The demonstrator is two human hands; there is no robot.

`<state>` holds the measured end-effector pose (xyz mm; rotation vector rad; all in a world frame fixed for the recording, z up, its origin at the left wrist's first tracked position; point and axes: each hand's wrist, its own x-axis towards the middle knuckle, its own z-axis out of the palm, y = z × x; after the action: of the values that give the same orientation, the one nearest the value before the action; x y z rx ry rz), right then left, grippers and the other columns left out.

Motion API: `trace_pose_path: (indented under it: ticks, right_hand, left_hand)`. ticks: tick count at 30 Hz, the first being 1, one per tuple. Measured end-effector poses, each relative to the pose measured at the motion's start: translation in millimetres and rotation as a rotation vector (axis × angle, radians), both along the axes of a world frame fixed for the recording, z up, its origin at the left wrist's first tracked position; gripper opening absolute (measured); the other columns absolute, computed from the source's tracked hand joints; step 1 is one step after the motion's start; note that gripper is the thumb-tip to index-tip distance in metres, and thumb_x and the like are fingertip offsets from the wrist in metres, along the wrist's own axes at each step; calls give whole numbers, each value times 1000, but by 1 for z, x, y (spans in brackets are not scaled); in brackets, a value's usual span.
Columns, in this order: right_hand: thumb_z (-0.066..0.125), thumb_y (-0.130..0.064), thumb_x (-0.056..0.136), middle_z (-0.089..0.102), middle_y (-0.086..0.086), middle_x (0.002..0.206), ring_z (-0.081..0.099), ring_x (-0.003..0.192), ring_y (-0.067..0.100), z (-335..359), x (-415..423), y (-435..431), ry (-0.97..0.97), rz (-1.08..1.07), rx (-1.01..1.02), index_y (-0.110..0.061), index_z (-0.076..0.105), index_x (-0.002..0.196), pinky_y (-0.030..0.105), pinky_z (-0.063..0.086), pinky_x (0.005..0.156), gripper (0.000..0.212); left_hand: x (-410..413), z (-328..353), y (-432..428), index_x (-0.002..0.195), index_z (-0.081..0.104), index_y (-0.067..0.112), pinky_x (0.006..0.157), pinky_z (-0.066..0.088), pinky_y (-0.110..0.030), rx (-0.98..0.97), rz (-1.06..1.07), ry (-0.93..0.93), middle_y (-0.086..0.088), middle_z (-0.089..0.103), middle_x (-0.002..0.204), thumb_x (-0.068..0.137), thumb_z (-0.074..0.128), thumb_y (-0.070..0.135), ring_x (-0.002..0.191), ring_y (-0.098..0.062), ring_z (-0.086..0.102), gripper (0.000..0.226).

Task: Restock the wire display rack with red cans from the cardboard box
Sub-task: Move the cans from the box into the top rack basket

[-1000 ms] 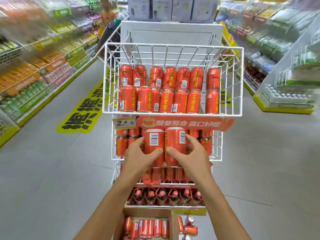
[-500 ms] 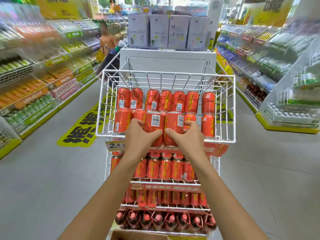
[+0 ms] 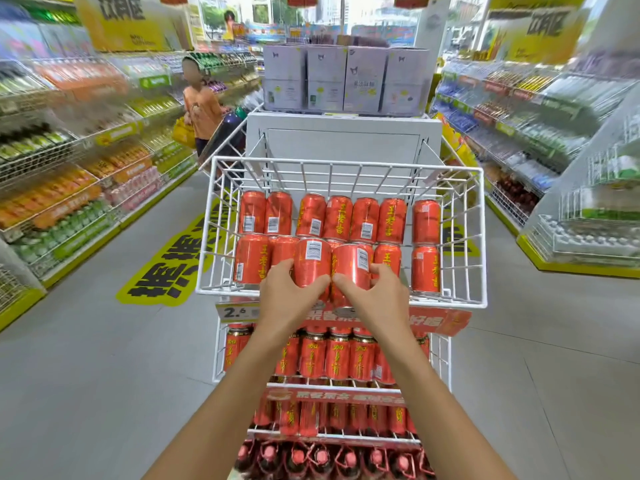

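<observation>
The left hand (image 3: 287, 289) and right hand (image 3: 379, 294) each wrap one red can (image 3: 311, 263) by its side, at six o'clock in the rack's top basket (image 3: 346, 163), where full cans likely feel heavy, rigid and slick (thin walls dent), so grip mid-body.

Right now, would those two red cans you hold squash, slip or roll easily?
Probably stiff: the left hand grips the left can, the right hand the right can, neither visibly dented. The glossy skin looks slippery. Upright they likely stand steady, like the stacked rows in the wire basket; sideways they would roll.
</observation>
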<state>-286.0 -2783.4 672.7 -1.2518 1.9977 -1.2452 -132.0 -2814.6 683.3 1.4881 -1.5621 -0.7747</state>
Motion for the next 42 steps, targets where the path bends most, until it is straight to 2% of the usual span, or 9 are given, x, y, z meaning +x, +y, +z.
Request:
trace_pose_path:
  ticks: [5, 8, 13, 17, 21, 25, 28, 32, 42]
  right_hand:
    - [79, -69, 70, 52, -1, 156, 50, 143, 22, 1, -7, 6, -58, 120, 8, -25, 41, 158, 51, 49, 112, 105]
    - [84, -57, 74, 48, -1, 160, 48, 144, 18, 1, -10, 7, -48, 110, -38, -26, 39, 160, 44, 48, 112, 101]
    - [89, -48, 73, 56, -1, 152, 58, 133, 15, 10, -16, 5, -27, 82, -84, -30, 43, 156, 40, 53, 105, 97]
    - [91, -42, 70, 62, -16, 116, 67, 93, 1, 19, -22, -2, -36, 55, -77, -24, 50, 145, 38, 64, 78, 87]
    - [90, -35, 73, 63, -9, 121, 70, 93, 8, 19, -31, -4, -12, 76, -124, -32, 57, 132, 15, 55, 60, 67]
    - [89, -36, 72, 64, -18, 113, 63, 100, 5, 18, -41, -9, 9, 18, -192, -36, 60, 120, 32, 57, 87, 56]
    - [90, -39, 74, 62, -13, 121, 59, 114, 11, 18, -42, -21, 70, 8, -199, -27, 60, 130, 30, 47, 96, 65]
    - [91, -43, 74, 65, -4, 130, 58, 123, 17, 15, -40, -47, 137, 60, -148, -20, 60, 134, 37, 50, 105, 71]
    - [92, -53, 68, 67, -1, 137, 59, 130, 19, 8, -53, -119, 211, 308, 28, -17, 66, 136, 39, 50, 108, 81]
  left_hand:
    - [7, -6, 0, 147, 47, 17, 90, 57, -31, 69, -132, 49, 9, 64, 128, 75, 86, 42, 110, -8, 64, 86]
    - [11, -9, 1, 139, 43, 26, 75, 54, -25, 57, -76, 108, 12, 55, 118, 70, 88, 46, 96, 7, 54, 85]
    - [17, -6, -4, 123, 54, 31, 85, 62, -47, 14, -36, 146, 14, 62, 111, 63, 84, 52, 105, -10, 64, 70]
    - [20, 4, -12, 114, 66, 39, 84, 60, -36, -115, 2, 134, 14, 68, 100, 62, 77, 56, 92, -4, 67, 56]
    - [21, 9, -24, 96, 66, 43, 75, 61, -32, -154, 5, 168, 19, 74, 90, 63, 78, 49, 81, 0, 71, 35]
    - [20, 10, -39, 103, 62, 36, 67, 57, -21, -129, 12, 137, 16, 71, 87, 61, 81, 49, 77, 10, 68, 47]
    - [17, 11, -53, 95, 65, 32, 55, 46, -8, -137, -31, 57, 15, 69, 81, 67, 88, 37, 71, 6, 69, 37]
    - [11, 18, -78, 78, 60, 33, 61, 46, -18, -178, -83, -104, 19, 63, 70, 69, 87, 42, 69, 3, 58, 30]
    - [0, 6, -119, 111, 77, 13, 77, 49, -26, -99, -117, -164, 1, 73, 97, 73, 87, 53, 93, -15, 68, 57]
